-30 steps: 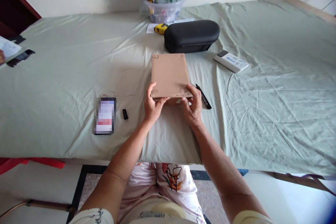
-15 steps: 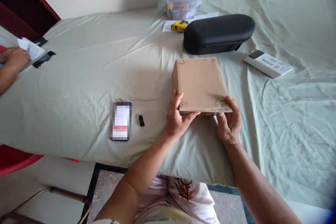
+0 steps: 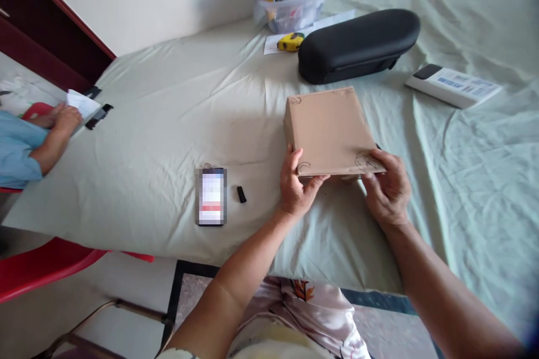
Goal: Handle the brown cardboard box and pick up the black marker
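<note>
A brown cardboard box with pen scribbles at its corners is between my two hands, over the cloth-covered table. My left hand grips its near left corner, thumb along the front edge and fingers up the left side. At the near right corner, my right hand holds the box with the thumb at the front edge and the fingers over the scribbled corner. The underside of the box is hidden. Left of my left hand lie a small black object and a phone with a lit, blurred screen.
Behind the box lie a long black case and a yellow tape measure. A white box rests to the right. Against the wall stands a plastic basket of bottles. At far left another person's hand is by a paper.
The camera view has shifted, so most things on the table appear further right and more of the other person shows. Both my hands still hold the box; my right fingers have shifted slightly at its corner.
</note>
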Tool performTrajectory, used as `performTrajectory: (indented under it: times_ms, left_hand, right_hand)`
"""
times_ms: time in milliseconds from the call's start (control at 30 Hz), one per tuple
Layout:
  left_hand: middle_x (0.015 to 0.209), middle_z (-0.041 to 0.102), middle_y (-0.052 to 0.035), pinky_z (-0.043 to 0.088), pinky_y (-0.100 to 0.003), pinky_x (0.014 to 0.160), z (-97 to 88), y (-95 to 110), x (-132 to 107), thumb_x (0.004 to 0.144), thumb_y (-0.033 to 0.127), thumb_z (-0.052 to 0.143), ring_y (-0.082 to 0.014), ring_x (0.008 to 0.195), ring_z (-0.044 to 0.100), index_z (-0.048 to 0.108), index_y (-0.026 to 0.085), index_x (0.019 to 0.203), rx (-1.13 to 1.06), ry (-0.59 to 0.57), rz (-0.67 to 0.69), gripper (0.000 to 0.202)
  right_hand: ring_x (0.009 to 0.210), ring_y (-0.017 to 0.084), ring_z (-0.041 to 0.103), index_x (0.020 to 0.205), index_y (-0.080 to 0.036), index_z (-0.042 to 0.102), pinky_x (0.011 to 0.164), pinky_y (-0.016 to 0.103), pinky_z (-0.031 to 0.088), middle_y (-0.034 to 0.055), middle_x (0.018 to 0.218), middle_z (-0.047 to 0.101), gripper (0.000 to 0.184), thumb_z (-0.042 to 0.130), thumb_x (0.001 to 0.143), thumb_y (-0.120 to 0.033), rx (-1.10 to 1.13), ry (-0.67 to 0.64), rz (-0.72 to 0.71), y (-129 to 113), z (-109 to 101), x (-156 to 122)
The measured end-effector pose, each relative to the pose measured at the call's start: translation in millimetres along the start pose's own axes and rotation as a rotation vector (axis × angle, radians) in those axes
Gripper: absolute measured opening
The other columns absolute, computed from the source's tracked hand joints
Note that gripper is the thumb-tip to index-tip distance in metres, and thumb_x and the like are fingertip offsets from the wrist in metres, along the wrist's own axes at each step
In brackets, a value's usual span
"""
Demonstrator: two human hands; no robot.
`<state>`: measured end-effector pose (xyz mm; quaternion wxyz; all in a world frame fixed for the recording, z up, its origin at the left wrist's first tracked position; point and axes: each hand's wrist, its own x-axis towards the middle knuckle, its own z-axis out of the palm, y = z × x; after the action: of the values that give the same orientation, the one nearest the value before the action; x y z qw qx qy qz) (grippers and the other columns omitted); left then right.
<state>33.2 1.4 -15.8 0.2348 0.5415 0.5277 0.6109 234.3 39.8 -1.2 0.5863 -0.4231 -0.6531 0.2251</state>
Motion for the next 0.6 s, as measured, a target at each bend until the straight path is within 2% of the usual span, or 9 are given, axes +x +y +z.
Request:
performTrajectory:
  times_ms: [67,200,467,600]
  left_hand:
    - [0.177,0.045,-0.0197,0.036,-0.06,0.142,0.1,0.9,1.4,0.09,0.063,0.085,-0.0381,0.17,0.041,0.038,0.03,0.166,-0.005,0.021,0.016,0.096]
    - [0.174,0.049,-0.0189,0.042,-0.06,0.138,-0.6,3.2,3.6,0.088,0.064,0.087,-0.0369,0.166,0.048,0.037,0.03,0.168,-0.019,0.051,0.058,0.1]
    - [0.17,0.055,-0.0199,0.046,-0.056,0.134,-7.1,11.4,8.7,0.083,0.056,0.093,-0.0353,0.159,0.056,0.042,0.026,0.163,-0.039,0.081,0.004,0.1]
    - [0.166,0.057,-0.0226,0.051,-0.053,0.129,-8.4,13.1,9.6,0.081,0.065,0.091,-0.0348,0.151,0.063,0.04,0.022,0.163,-0.02,0.097,-0.022,0.106]
  right_hand:
    - [0.107,0.033,0.071,0.14,-0.04,0.075,0.08,0.048,0.062,0.0148,0.124,0.071,0.051,0.074,0.094,-0.062,-0.001,0.005,-0.014,-0.9,1.6,-0.4]
    - [0.106,0.029,0.071,0.138,-0.028,0.073,0.077,0.042,0.063,0.0134,0.123,0.07,0.055,0.07,0.096,-0.063,-0.048,0.019,-0.016,-2.7,6.1,-0.5]
    - [0.114,0.027,0.07,0.146,-0.028,0.067,0.074,0.037,0.064,0.0129,0.136,0.07,0.054,0.067,0.097,-0.05,0.004,-0.075,-0.064,-11.1,8.8,4.5]
    - [0.109,0.024,0.071,0.146,-0.025,0.067,0.071,0.033,0.063,0.0125,0.133,0.071,0.055,0.064,0.092,-0.034,0.006,-0.088,-0.064,-15.0,11.8,6.4]
